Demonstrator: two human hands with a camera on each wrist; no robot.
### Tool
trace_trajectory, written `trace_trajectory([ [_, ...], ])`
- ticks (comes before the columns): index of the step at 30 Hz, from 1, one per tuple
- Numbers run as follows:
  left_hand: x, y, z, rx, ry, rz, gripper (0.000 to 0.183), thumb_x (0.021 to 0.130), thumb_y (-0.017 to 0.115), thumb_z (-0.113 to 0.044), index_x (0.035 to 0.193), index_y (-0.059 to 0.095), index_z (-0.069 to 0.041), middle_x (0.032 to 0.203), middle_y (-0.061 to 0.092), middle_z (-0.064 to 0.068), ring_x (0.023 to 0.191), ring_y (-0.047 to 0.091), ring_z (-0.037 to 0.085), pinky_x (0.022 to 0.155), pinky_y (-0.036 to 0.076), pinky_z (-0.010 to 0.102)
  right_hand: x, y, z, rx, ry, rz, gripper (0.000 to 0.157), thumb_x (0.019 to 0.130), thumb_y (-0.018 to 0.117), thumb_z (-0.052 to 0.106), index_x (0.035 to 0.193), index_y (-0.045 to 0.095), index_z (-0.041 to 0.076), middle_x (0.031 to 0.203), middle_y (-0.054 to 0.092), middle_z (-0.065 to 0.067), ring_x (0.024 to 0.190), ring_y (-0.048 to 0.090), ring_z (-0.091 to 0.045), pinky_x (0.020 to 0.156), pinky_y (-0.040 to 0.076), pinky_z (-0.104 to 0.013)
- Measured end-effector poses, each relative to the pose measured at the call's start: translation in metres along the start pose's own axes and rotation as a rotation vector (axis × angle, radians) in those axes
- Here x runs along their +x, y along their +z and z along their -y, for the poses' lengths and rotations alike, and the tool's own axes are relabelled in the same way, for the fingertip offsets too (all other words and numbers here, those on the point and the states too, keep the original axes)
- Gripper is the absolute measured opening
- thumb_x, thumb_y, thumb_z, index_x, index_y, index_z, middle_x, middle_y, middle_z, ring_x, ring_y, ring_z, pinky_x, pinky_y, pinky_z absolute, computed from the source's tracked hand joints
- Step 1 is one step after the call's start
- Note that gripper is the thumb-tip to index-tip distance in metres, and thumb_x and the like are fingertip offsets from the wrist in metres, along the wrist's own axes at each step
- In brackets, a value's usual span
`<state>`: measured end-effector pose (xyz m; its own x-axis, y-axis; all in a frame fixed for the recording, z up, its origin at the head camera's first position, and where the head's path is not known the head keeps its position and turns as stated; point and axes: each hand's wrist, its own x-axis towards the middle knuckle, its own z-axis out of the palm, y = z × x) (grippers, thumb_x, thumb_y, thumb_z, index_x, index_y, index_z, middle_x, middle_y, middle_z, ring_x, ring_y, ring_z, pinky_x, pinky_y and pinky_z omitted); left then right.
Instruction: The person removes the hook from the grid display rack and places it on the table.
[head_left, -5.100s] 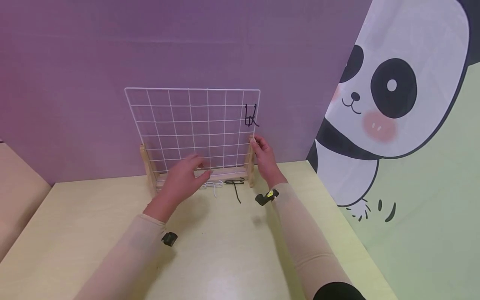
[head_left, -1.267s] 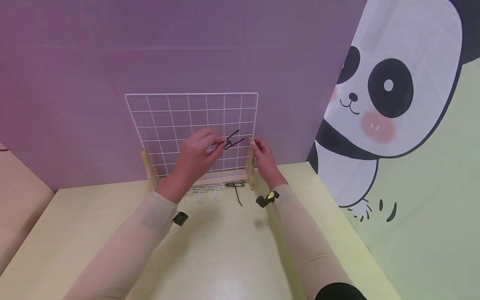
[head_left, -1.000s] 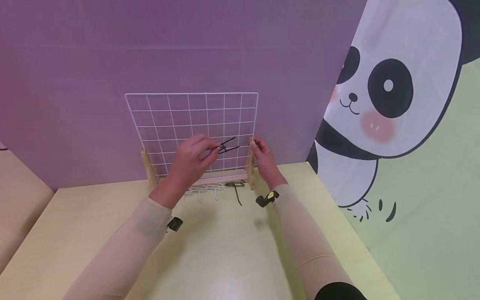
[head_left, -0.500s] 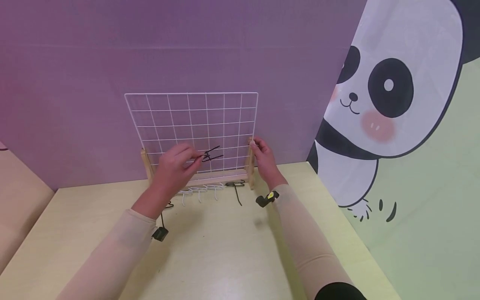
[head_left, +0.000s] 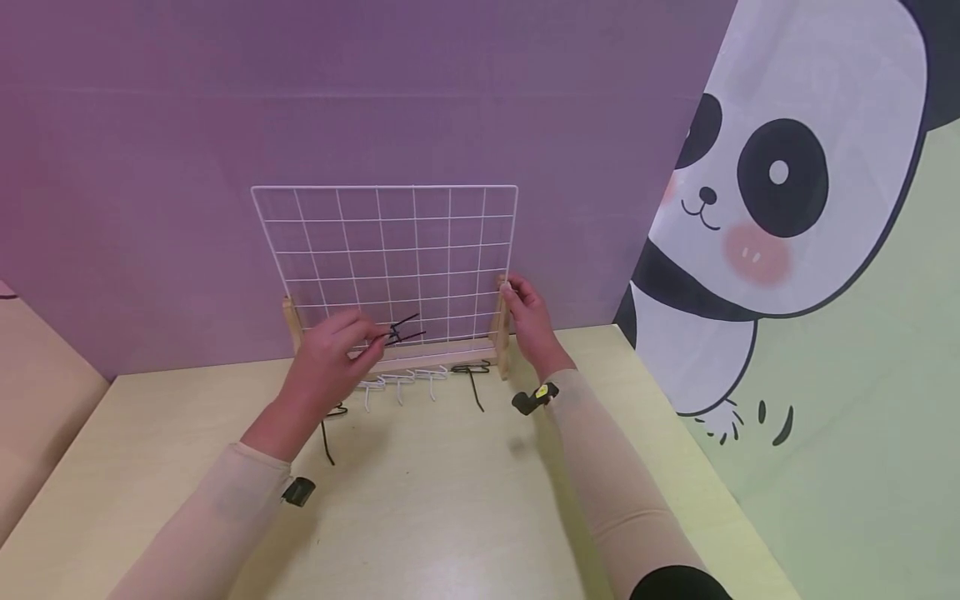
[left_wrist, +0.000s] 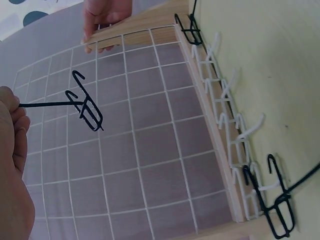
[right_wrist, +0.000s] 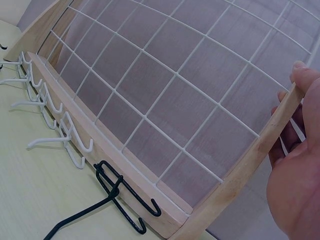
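Observation:
My left hand (head_left: 326,358) pinches the prong of a black wire grid hook (head_left: 395,333). The hook stands in front of the lower part of a white wire grid panel (head_left: 386,187). Its two bent hooked ends point away from my fingers in the left wrist view, where the hook (left_wrist: 90,107) looks apart from the wires. My right hand (head_left: 532,321) grips the right wooden upright (right_wrist: 245,160) of the panel's stand, thumb on the near side and fingers behind. No hook hangs on the panel.
Along the stand's base lie several white hooks (head_left: 430,375) in a row. One black hook (head_left: 472,379) lies at the row's right end, another (head_left: 327,442) at its left, under my left wrist. A purple wall (head_left: 600,167) rises behind the table (head_left: 435,508).
About five seconds ago a black hook hung at the panel's upper right and my left hand held nothing. Since taking it, that hand has moved left and down; my right hand stays put.

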<state>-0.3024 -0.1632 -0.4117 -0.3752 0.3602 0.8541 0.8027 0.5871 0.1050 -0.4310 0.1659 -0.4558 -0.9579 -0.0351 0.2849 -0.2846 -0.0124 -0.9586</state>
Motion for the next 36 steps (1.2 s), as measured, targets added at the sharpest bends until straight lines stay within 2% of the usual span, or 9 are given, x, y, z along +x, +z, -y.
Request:
trace_trajectory([
  [8, -0.019, -0.003, 0.001, 0.021, -0.019, 0.051, 0.019, 0.084, 0.088, 0.008, 0.1, 0.082, 0.0, 0.093, 0.075, 0.008, 0.082, 0.073, 0.025, 0.07, 0.064, 0.043, 0.0, 0.001, 0.001, 0.011, 0.004, -0.008, 0.036, 0.117, 0.058, 0.026, 0.147, 0.062, 0.006, 0.144, 0.064, -0.012, 0.138, 0.057, -0.027, 0.126, 0.041, -0.05],
  [14, -0.031, -0.003, 0.002, 0.029, -0.018, 0.083, 0.023, 0.08, 0.09, 0.009, 0.099, 0.081, -0.001, 0.093, 0.074, 0.009, 0.082, 0.073, 0.026, 0.07, 0.065, 0.043, -0.001, 0.002, 0.002, 0.019, 0.007, -0.004, 0.037, 0.117, 0.058, 0.025, 0.148, 0.061, 0.005, 0.145, 0.063, -0.012, 0.139, 0.056, -0.026, 0.127, 0.04, -0.049],
  [19, -0.039, 0.0, 0.002, 0.027, 0.002, 0.104, 0.024, 0.079, 0.09, 0.009, 0.098, 0.081, -0.001, 0.092, 0.075, 0.007, 0.079, 0.073, 0.024, 0.067, 0.064, 0.042, 0.0, 0.001, 0.001, 0.03, -0.001, -0.002, 0.037, 0.118, 0.057, 0.023, 0.148, 0.06, 0.003, 0.146, 0.063, -0.015, 0.139, 0.056, -0.027, 0.127, 0.04, -0.048],
  [26, -0.053, 0.005, 0.006, 0.027, 0.031, 0.128, 0.025, 0.078, 0.09, 0.009, 0.099, 0.082, -0.001, 0.093, 0.076, 0.007, 0.083, 0.074, 0.025, 0.073, 0.066, 0.043, 0.0, 0.001, 0.0, 0.009, 0.002, -0.002, 0.036, 0.117, 0.058, 0.025, 0.148, 0.061, 0.007, 0.147, 0.064, -0.012, 0.142, 0.055, -0.027, 0.127, 0.04, -0.049],
  [31, -0.062, 0.008, 0.007, 0.019, 0.021, 0.155, 0.026, 0.076, 0.092, 0.009, 0.098, 0.082, -0.003, 0.092, 0.074, 0.004, 0.083, 0.071, 0.024, 0.075, 0.065, 0.044, -0.001, 0.001, 0.001, 0.01, 0.01, 0.002, 0.037, 0.117, 0.058, 0.028, 0.148, 0.061, 0.008, 0.148, 0.063, -0.011, 0.142, 0.056, -0.029, 0.126, 0.041, -0.052],
  [36, -0.07, 0.009, 0.007, 0.015, 0.005, 0.201, 0.028, 0.076, 0.093, 0.008, 0.097, 0.081, -0.005, 0.091, 0.073, 0.001, 0.081, 0.069, 0.02, 0.07, 0.064, 0.04, -0.001, 0.001, 0.001, 0.011, 0.016, 0.004, 0.038, 0.117, 0.058, 0.029, 0.149, 0.061, 0.008, 0.15, 0.062, -0.012, 0.142, 0.055, -0.029, 0.127, 0.04, -0.053],
])
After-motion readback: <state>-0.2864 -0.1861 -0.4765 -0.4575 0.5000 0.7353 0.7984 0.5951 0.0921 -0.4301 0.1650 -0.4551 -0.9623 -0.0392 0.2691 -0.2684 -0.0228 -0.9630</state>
